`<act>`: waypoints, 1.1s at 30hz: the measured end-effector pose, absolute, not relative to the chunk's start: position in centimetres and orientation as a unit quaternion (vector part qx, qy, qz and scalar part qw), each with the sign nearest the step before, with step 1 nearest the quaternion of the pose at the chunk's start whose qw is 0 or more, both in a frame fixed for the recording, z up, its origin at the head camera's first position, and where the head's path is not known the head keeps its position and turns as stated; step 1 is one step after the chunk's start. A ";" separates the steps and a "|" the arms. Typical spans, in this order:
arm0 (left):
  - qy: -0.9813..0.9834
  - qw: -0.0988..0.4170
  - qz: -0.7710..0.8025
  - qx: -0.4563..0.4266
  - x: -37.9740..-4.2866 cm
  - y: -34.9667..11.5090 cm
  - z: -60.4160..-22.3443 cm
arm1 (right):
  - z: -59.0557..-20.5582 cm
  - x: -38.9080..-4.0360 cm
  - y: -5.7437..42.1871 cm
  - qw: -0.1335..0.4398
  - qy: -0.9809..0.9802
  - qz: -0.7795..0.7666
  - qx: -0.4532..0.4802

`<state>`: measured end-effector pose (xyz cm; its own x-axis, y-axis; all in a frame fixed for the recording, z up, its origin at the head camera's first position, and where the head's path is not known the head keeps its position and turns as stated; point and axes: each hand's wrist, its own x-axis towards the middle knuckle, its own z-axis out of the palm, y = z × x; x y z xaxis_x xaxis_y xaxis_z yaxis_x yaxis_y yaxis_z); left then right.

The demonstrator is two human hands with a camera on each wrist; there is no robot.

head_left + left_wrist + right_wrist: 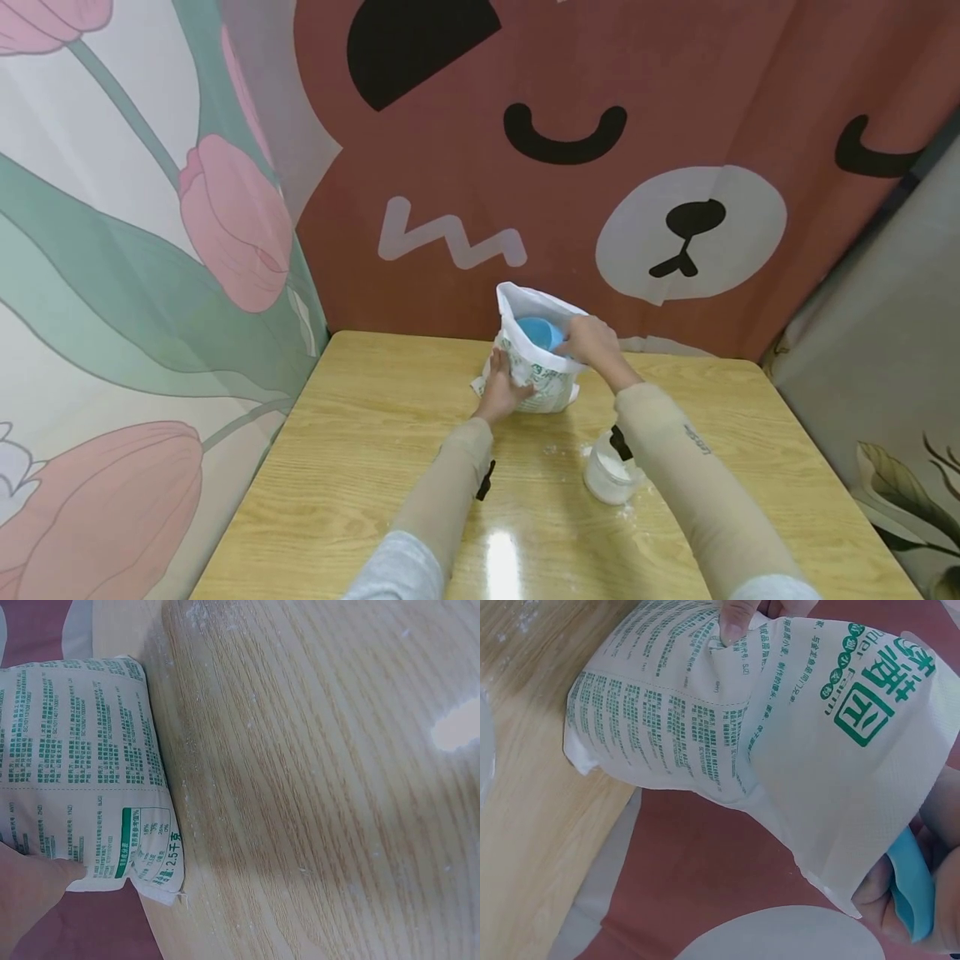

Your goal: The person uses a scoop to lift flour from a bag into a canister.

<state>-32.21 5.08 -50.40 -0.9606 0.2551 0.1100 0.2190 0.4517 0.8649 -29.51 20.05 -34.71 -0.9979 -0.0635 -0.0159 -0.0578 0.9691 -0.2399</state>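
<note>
A white flour bag [551, 383] with green print stands with its mouth open near the table's back edge. My left hand [502, 390] grips its left side, and the thumb lies on the printed front in the left wrist view. At the mouth of the bag, my right hand [592, 340] holds a blue scoop [536, 332] by its handle. The scoop's round bowl is inside the opening, its lower part hidden by the bag's front. In the right wrist view the fingers curl round the blue handle [911, 889].
A clear jar [611, 473] of white powder stands on the wooden table [375, 433], close under my right forearm. Spilled powder [626, 510] is scattered round it. Behind the table hangs a curtain [450, 300] with a bear's face.
</note>
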 end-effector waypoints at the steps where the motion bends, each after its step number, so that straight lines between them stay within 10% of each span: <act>1: 0.852 0.017 0.504 0.139 -32.2 5.1 -50.4 | -34.7 -29.5 20.1 0.014 0.992 -0.122 -0.028; 33: 0.847 0.021 0.512 0.142 -32.0 4.9 -50.2 | -32.9 -29.4 22.2 0.033 0.985 -0.168 -0.035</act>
<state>-31.95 4.88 -50.18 -0.9589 0.2621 0.1091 0.2184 0.4356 0.8732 -29.37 22.16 -32.89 -0.9955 -0.0791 -0.0528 -0.0571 0.9413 -0.3327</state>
